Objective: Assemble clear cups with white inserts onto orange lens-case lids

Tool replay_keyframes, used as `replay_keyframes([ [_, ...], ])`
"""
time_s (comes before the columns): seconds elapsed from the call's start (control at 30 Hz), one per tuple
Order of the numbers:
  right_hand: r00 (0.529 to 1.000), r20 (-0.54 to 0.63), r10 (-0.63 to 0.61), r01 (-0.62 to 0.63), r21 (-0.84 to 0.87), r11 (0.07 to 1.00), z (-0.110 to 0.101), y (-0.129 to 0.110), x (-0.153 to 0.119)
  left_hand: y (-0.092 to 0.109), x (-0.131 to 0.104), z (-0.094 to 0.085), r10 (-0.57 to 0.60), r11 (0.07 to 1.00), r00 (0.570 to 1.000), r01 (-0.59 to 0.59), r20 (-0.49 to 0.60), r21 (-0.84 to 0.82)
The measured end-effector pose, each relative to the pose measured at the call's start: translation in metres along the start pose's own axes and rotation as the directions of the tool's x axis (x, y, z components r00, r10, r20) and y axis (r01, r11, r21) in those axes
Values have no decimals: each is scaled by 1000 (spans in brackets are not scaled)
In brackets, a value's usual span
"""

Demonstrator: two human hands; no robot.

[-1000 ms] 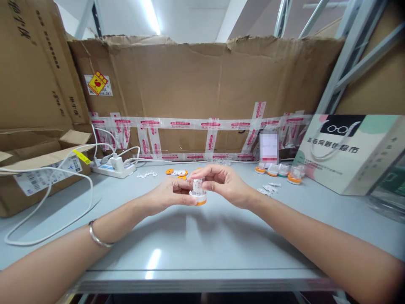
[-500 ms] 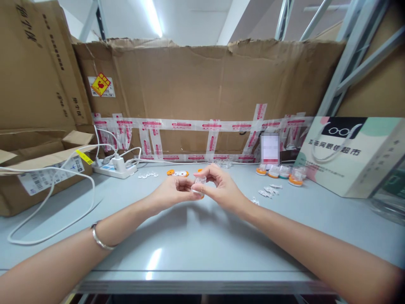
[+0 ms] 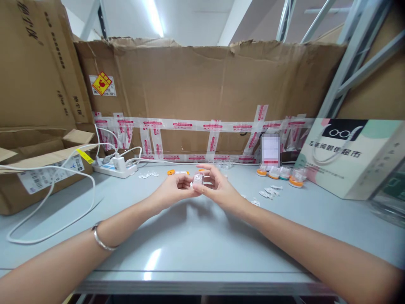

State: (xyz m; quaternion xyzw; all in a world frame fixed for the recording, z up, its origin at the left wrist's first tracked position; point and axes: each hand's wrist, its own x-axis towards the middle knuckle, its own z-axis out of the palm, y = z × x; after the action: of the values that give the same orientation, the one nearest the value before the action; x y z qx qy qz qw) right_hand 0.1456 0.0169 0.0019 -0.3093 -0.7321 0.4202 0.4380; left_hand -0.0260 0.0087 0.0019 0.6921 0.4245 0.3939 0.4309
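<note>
A small clear plastic piece is held up over the table between both hands. My left hand closes on its left side, with thumb and fingertips at a white part low on the piece. On the other side my right hand grips it between thumb and fingers. Behind the hands lie orange and white round parts. Flat white pieces rest on the table to the right, and more small white pieces lie nearer my right wrist.
Assembled clear pieces with orange or green bases stand at the back right, beside a paper bag. A power strip with white cables and an open carton are at the left. Small white discs lie behind my left hand.
The clear piece has been turned between my fingers, so its clear face now shows more and its orange edge is out of sight. Both hands stay in nearly the same place.
</note>
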Motion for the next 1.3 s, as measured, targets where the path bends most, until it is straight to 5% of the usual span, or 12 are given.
replay_keyframes([
  [0.4, 999, 38, 35, -25, -235, 972, 1, 8, 3, -18, -1, 9, 227, 881, 971, -170, -78, 442],
  [0.53, 996, -91, 27, -55, -328, 943, -38, 5, 22, -13, -2, 5, 279, 829, 955, -185, -104, 528],
  [0.63, 979, -193, 58, -164, -595, 787, -96, 12, 37, -10, -3, -1, 279, 799, 956, -179, -90, 575],
  [0.7, 944, -295, 147, -327, -783, 529, -135, 23, 42, -10, -1, -6, 279, 775, 958, -182, -70, 605],
  [0.83, 884, -409, 227, -466, -810, 355, -185, 47, 38, -11, 7, -22, 300, 733, 946, -145, -125, 664],
  [1.1, 855, -439, 276, -497, -846, 195, -195, 61, 33, -23, 23, -92, 255, 569, 904, 147, -343, 809],
  [1.3, 833, -461, 306, -507, -858, 88, -195, 54, 32, -46, 29, -121, 166, 501, 935, 192, -312, 844],
])
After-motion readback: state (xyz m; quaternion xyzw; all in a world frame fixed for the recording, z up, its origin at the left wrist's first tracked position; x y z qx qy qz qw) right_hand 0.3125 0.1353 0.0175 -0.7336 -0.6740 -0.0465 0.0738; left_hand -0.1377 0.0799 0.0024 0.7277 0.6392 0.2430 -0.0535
